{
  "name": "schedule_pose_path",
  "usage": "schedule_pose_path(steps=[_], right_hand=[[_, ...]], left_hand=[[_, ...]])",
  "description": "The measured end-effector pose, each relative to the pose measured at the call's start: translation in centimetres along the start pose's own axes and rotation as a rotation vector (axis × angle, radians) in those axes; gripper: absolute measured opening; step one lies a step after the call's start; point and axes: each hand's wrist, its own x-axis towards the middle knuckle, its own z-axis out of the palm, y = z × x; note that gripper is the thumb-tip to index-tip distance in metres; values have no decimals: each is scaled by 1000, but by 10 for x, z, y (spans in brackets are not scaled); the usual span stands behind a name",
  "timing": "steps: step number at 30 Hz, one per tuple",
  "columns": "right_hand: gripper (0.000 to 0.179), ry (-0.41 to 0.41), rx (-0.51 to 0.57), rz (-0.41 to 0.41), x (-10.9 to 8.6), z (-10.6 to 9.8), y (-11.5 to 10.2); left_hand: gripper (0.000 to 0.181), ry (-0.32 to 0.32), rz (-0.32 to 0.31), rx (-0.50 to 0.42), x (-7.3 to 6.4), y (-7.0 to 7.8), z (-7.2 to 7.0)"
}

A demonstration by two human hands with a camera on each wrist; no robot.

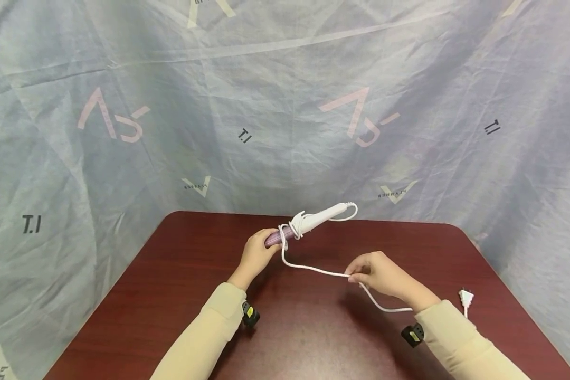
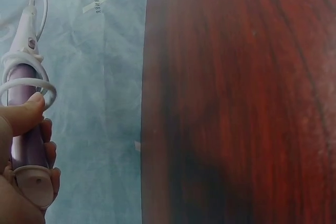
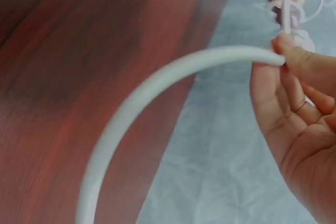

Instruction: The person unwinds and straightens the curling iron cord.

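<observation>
A curling iron with a white handle and a purple barrel is held up over the table by my left hand. The fingers wrap the barrel near its white tip, and the handle points up to the right. Loops of the white cord circle the barrel and the clamp end of the handle. Out to the right, my right hand pinches the cord between thumb and fingertips. From there the cord curves down and passes behind the right forearm.
On the right side of the dark red table lies the cord's white two-prong plug. A grey printed cloth hangs behind the table and along both sides. Each wrist wears a small black camera.
</observation>
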Motion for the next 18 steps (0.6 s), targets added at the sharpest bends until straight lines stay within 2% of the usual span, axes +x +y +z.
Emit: schedule_pose_path(steps=[3,11,18], right_hand=[[5,33,68,8,2,-7,-4],[7,157,126,40,16,-37,-18],[21,346,92,92,35,-62,-26]], left_hand=[[37,-13,2,0,-3,0,0],[38,-36,9,16,-7,0,-1],[38,-75,13,-12,-8,0,-5]])
